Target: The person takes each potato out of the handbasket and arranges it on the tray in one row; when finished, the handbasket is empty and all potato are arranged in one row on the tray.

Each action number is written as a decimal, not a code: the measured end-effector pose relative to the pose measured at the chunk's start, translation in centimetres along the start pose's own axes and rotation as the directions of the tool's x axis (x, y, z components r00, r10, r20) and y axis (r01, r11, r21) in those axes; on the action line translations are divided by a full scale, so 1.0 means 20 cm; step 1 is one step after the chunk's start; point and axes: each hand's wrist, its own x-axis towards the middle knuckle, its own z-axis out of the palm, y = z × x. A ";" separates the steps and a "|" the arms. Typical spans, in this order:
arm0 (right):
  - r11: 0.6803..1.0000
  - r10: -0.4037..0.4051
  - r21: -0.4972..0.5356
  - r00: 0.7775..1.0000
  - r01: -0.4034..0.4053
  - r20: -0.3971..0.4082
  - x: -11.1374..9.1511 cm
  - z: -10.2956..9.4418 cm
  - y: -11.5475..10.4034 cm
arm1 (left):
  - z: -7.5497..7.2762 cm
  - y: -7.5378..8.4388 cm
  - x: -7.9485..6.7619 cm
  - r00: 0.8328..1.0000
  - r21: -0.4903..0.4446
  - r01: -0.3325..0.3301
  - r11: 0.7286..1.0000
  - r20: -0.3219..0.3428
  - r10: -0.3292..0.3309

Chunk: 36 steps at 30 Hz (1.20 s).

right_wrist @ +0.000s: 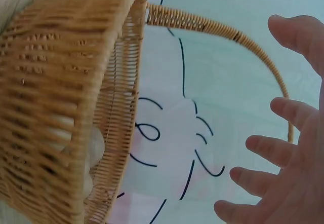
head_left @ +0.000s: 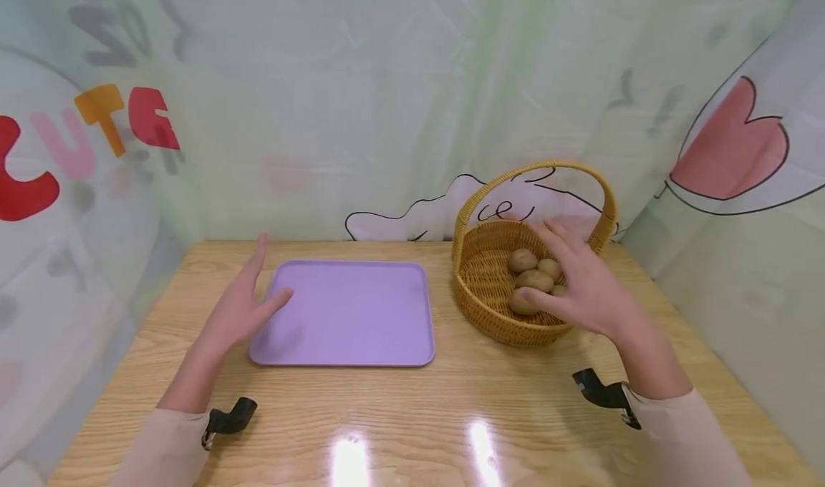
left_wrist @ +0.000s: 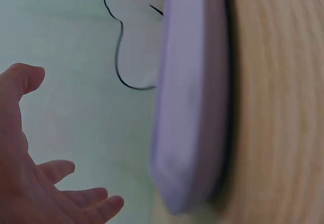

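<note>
A wicker basket [head_left: 493,322] with a tall arched handle stands at the right of the table, and several brown potatoes [head_left: 534,281] lie inside it. My right hand [head_left: 589,290], fingers spread and holding nothing, hovers over the basket's right side and hides part of its rim. In the right wrist view its fingers [right_wrist: 273,150] are apart from the basket wall [right_wrist: 61,97]. To the left lies a flat purple tray [head_left: 348,315]. Over the tray's left edge my left hand [head_left: 238,308] is held with thumb and fingers apart, holding nothing; the left wrist view shows the tray [left_wrist: 185,97] beside it.
The wooden table [head_left: 387,415] reaches back to a hanging printed curtain [head_left: 335,114] that also closes off both sides. A black strap mount sits on each wrist, the left one [head_left: 232,417] and the right one [head_left: 602,392].
</note>
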 end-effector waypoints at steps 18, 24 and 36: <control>0.987 0.123 0.093 0.990 -0.130 0.075 0.11 0.01 0.25 | 0.05 -0.26 -0.05 0.976 -0.165 0.217 0.962 0.061 -0.209; 0.977 0.166 0.111 0.975 -0.183 0.150 0.16 -0.03 0.30 | 0.07 -0.29 -0.06 0.980 -0.152 0.197 0.969 0.055 -0.191; 0.968 0.126 0.172 0.946 -0.183 0.299 0.28 -0.02 0.39 | 0.09 -0.33 -0.07 0.984 -0.107 0.178 0.978 0.024 -0.177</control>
